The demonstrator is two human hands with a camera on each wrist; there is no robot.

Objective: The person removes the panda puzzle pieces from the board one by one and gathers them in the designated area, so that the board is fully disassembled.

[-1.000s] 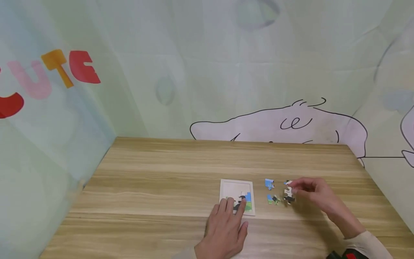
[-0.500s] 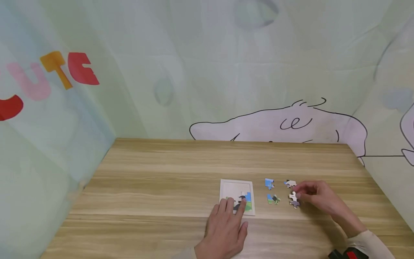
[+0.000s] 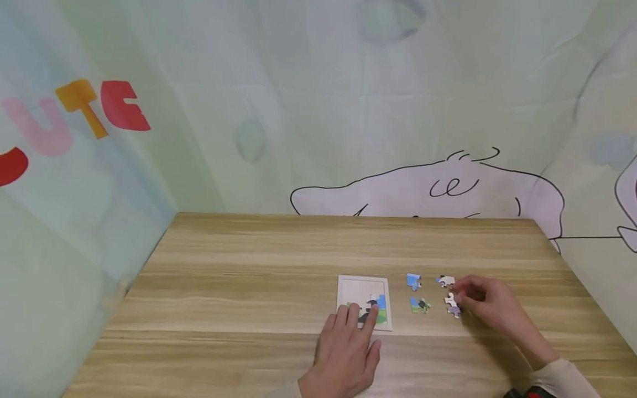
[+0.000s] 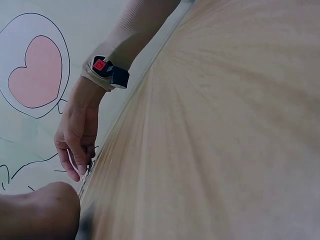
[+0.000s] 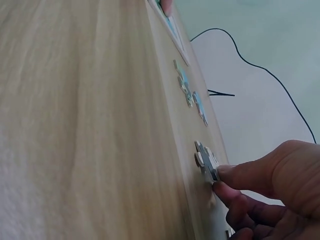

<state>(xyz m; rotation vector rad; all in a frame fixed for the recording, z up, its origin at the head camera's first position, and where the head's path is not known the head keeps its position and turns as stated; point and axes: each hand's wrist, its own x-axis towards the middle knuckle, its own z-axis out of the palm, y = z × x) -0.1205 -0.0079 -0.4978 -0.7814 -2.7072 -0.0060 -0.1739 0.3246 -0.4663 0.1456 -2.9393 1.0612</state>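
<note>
My left hand (image 3: 343,351), fingers extended, rests on the puzzle tray (image 3: 365,277), presumably steadying it; my right hand (image 3: 490,301) pinches a white-grey piece (image 3: 452,305) by its edge, probably for control.

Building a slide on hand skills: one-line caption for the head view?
The left hand rests on a partly filled frame; the right hand pinches a puzzle piece, three more lying nearby.

Beyond the wood-grain tabletop (image 3: 239,254), a pale green backdrop (image 3: 318,110) spans 12 o'clock, showing a pink U (image 3: 50,145), orange T (image 3: 82,97) and red E (image 3: 117,106) at 10, a black-outlined cartoon figure (image 3: 408,194) at 1.
</note>
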